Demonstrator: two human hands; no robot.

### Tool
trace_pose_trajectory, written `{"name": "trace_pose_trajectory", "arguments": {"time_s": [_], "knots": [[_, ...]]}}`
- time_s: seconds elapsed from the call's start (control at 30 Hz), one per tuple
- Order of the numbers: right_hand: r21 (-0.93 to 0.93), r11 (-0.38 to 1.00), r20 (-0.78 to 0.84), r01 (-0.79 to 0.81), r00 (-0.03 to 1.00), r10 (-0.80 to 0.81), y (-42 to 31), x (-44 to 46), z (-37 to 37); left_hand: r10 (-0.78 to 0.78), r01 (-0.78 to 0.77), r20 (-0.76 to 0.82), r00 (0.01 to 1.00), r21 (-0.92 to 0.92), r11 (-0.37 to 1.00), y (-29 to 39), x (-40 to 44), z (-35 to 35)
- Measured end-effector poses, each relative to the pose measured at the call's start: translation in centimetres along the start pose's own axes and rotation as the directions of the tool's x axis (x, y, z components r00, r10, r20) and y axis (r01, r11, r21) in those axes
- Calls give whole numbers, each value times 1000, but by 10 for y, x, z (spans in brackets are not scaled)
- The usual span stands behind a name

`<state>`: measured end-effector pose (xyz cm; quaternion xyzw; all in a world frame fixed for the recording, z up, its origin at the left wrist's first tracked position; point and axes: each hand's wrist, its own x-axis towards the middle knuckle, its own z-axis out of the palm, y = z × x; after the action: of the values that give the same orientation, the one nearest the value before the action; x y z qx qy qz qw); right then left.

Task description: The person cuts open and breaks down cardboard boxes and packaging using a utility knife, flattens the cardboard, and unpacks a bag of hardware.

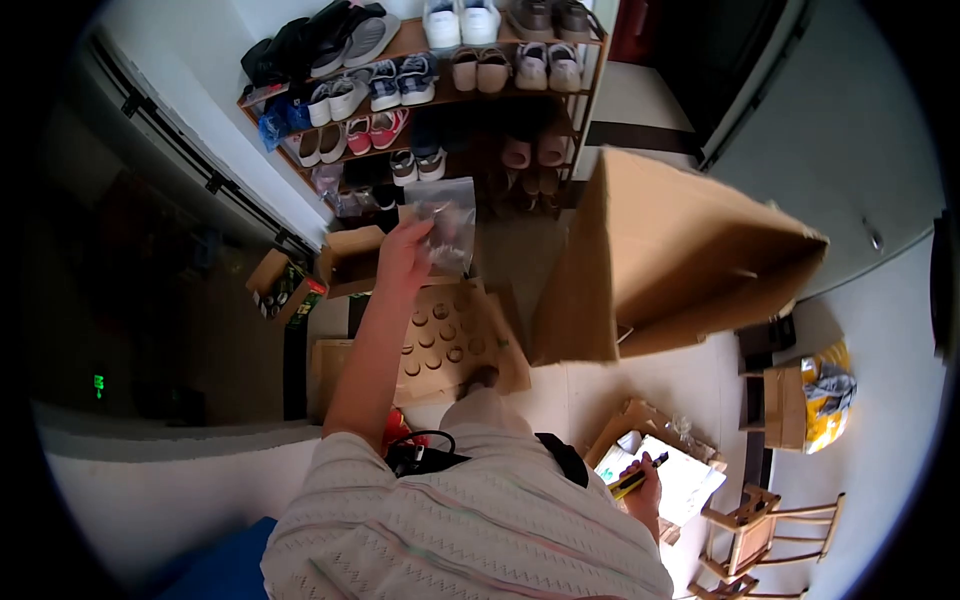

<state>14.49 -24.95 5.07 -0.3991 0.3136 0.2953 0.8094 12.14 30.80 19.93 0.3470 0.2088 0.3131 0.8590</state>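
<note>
Pinched in my left hand (405, 258), raised in front of me, is a clear plastic zip bag (455, 225); its contents are hard to make out. My right hand (645, 488) is low at my right side, closed round a yellow and black utility knife (630, 483). Whether its blade is out I cannot tell. Beneath my left arm, a flat piece of cardboard (470, 382) with rows of round marks or holes lies on the floor. A large open cardboard box (680, 200) is at the right, apart from both hands; what supports it is not visible.
A shoe rack (420, 45) full of shoes stands ahead. Small open boxes (350, 240) sit left of the flat cardboard. Beside my right hand are flattened cardboard and white sheets (690, 475). A wooden chair (755, 540) and a box with a yellow bag (828, 400) are farther right.
</note>
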Motion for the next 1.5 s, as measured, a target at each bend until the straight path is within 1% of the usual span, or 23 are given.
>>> {"name": "trace_pose_trajectory", "arguments": {"time_s": [0.13, 0.2, 0.23, 0.33, 0.53, 0.6, 0.67, 0.73, 0.83, 0.93, 0.97, 1.07, 1.1, 1.13, 1.17, 1.2, 1.23, 1.27, 1.3, 1.37, 1.43, 1.47, 1.5], "knots": [[-45, 998, -23, -31, 999, 30, 17, 9, 64, 31, -37, 109, 994, 52, 998, 40, 74, -22], [-35, 999, -16, -24, 1000, 23, 27, 16, 80, 73, -81, 91, 993, 93, 992, 58, 107, -24], [-51, 999, -18, 4, 1000, -5, 32, 17, 87, 76, -85, 91, 993, 101, 991, 66, 125, -26], [-110, 994, -26, -12, 1000, 9, 41, 12, 110, 91, -100, 85, 992, 118, 988, 83, 173, -29], [12, 1000, -125, 7, 992, -6, 55, 8, 117, 115, -119, 35, 993, 148, 982, 105, 256, -35], [37, 999, -128, 10, 992, -5, 60, -2, 128, 193, -186, -30, 981, 155, 970, 118, 281, -24], [32, 999, -145, 11, 989, -6, 62, -5, 131, 277, -268, -18, 961, 194, 944, 138, 323, -17], [22, 999, -164, 30, 986, -26, 64, -8, 133, 298, -285, -40, 954, 198, 938, 170, 363, 0], [1, 1000, -200, 28, 979, -28, 66, -14, 138, 276, -105, -342, 898, 441, 891, 196, 388, 15], [43, 999, -203, 33, 979, -24, 67, -13, 136, 234, -47, -319, 918, 500, 865, 169, 428, -21], [67, 997, -204, 33, 979, -18, 70, -13, 134, 249, -26, -333, 910, 550, 835, 159, 414, -13], [54, 997, -218, 54, 975, -41, 70, -16, 143, 218, -55, -232, 948, 556, 829, 132, 406, -29], [29, 999, -213, 44, 976, -37, 69, -14, 144, 273, -91, -279, 921, 528, 844, 118, 400, -27], [10, 999, -212, 38, 977, -35, 69, -12, 144, 279, -98, -245, 929, 562, 821, 107, 389, -27], [3, 999, -221, 42, 975, -40, 71, -11, 142, 230, -86, -182, 956, 575, 813, 95, 375, -27], [-66, 996, -73, 59, 995, -64, 71, -7, 140, 160, -69, -107, 981, 585, 808, 77, 362, -27], [-85, 995, -197, 57, 978, -73, 73, -10, 151, 73, -22, -59, 996, 613, 790, 60, 347, -26], [-34, 997, -180, 70, 981, -75, 78, -9, 152, -25, 24, -8, 1000, 640, 768, 43, 329, -21], [177, 983, -99, 42, 995, -25, 86, 1, 124, -117, 55, 46, 992, 675, 736, 30, 305, -10], [32, 998, -11, 45, 999, -44, 83, 4, 119, -250, 42, 172, 953, 741, 670, 12, 253, 21], [-78, 991, -226, 111, 966, -126, 63, -8, 158, -321, -58, 327, 889, 775, 630, -4, 209, 47], [-129, 983, -255, 128, 954, -158, 51, -15, 169, -345, -122, 407, 846, 778, 616, -11, 187, 59], [-107, 975, -228, 194, 950, -214, 44, -13, 158, -353, -162, 457, 816, 768, 620, -13, 157, 80]]}}
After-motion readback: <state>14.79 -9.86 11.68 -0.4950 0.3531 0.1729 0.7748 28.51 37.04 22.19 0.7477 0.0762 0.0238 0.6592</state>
